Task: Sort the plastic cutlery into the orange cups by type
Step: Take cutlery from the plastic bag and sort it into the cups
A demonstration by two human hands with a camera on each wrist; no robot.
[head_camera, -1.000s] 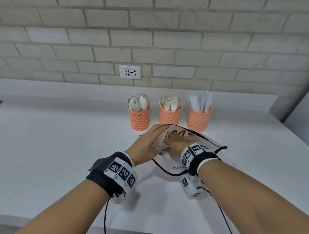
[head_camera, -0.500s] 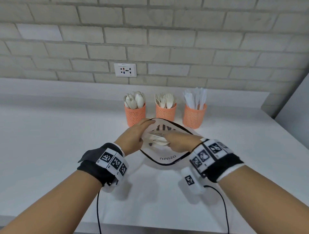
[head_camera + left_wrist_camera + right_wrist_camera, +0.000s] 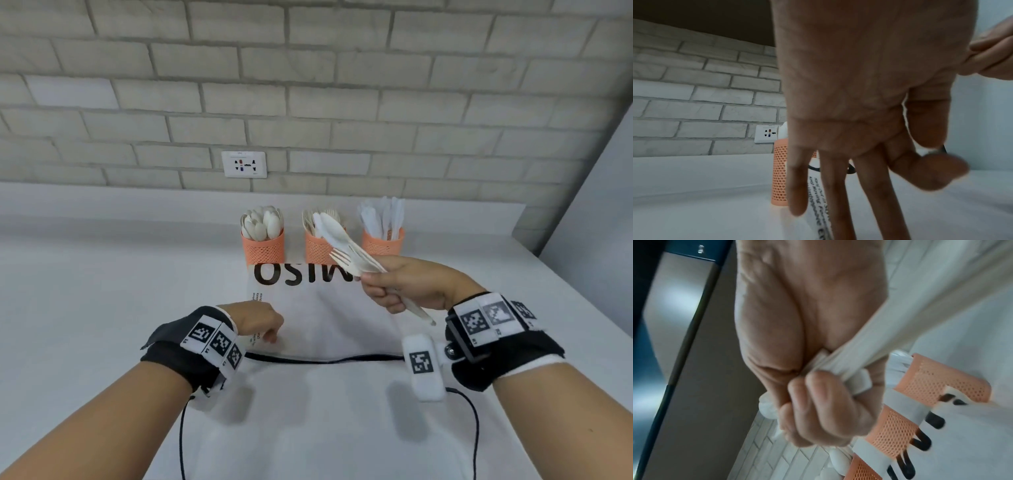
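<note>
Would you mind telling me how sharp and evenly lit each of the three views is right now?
Head view: bright, even light, sharp on the orange cups, brick courses bowed by the wide lens. Left wrist view: dimmer, the left hand close and soft, its fingertips smeared. Right wrist view: tilted, the right hand and the cutlery it grips blurred.

R hand [image 3: 407,287] is out of the white bag [image 3: 329,318] now, raised above it w/ a bundle of cutlery [image 3: 346,250] gripped in a fist, no longer inside the opening. L hand [image 3: 260,322] has dropped from the bag's mouth to its near-left edge. Bag mouth no longer held open; bag lies flat on counter [image 3: 102,291].
</note>
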